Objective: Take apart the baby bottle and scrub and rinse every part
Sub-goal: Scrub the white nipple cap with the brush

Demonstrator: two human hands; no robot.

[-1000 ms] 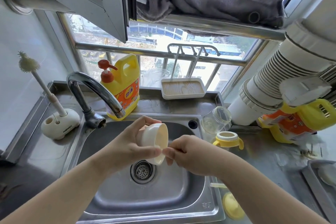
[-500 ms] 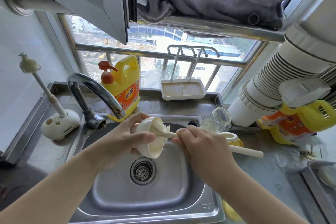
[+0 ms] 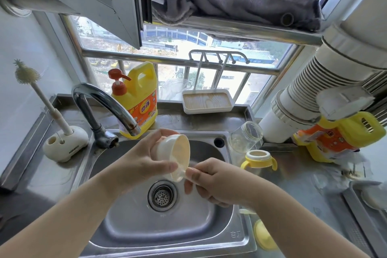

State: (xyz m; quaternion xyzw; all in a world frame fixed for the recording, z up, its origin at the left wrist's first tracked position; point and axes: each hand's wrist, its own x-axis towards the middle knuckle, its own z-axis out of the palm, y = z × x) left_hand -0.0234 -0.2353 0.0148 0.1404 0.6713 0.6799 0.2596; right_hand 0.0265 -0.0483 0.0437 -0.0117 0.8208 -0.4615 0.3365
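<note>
Holding the bottle cap (image 3: 177, 157) in my left hand (image 3: 144, 163), I am keeping it over the sink (image 3: 125, 224), in the middle of the frame. My thumb and fingers are curling round its outside, and its open side is facing right. My right hand (image 3: 213, 182) is pinching something thin at the cap's lower rim. I think it is a small brush, but my fingers are hiding it, so I cannot tell.

I think I am scrubbing the inside of the cap. It could slip, because it looks smooth and I am only holding it from one side. Then it would be dropping into the sink, near the drain (image 3: 162, 195). If I am pushing too hard, the cap could be popping out of my hand.

Counting now: one glass bottle body (image 3: 244, 139) is lying on its side at the right of the sink. One yellow collar with handles (image 3: 258, 158) is sitting just below it. One tap (image 3: 104, 107) is not running. One tall bottle brush (image 3: 48, 109) is standing at the left. Two yellow soap jugs (image 3: 139, 100) are here, one behind the tap and one at the right.
</note>
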